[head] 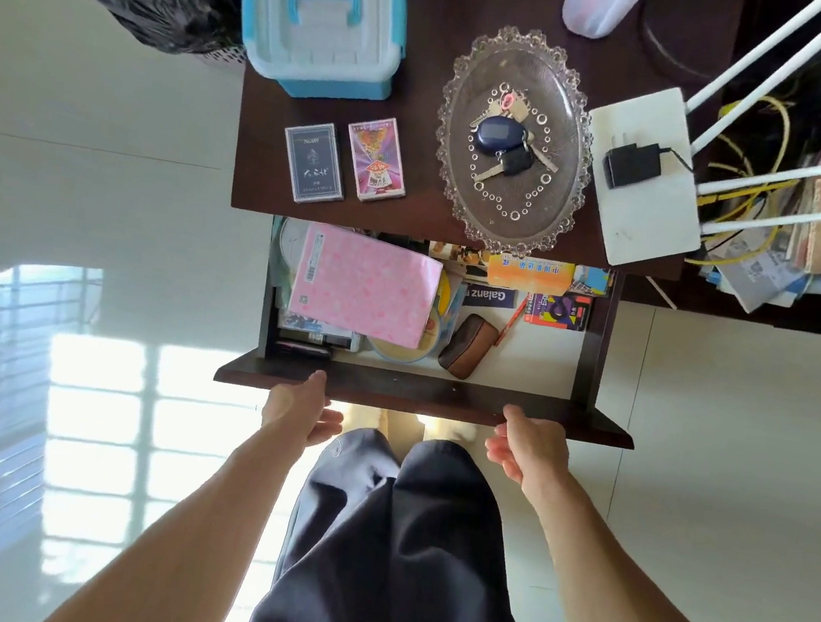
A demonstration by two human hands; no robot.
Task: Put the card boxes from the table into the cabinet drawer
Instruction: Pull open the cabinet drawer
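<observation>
Looking straight down at a dark tabletop (pixel 411 207) with its drawer (pixel 537 357) standing open below. Lying flat near the tabletop's front left edge, side by side and just apart: a dark blue card box (pixel 314 163) and a colourful card box (pixel 376 159), both clear of the glass dish (pixel 521 66) overhanging the front edge to the right. Behind them, a blue storage box (pixel 322 21). Inside the drawer, crowded on the left under a pink folder (pixel 364 289); a brown pouch (pixel 466 346) mid-drawer; bare white bottom towards the right wall. Gripping the drawer front (pixel 418 397): left hand (pixel 301 408), thumb on top and fingers curled beneath; right hand (pixel 528 452) likewise, thumb tip at the panel's near edge. Open pale floor on both sides.
</observation>
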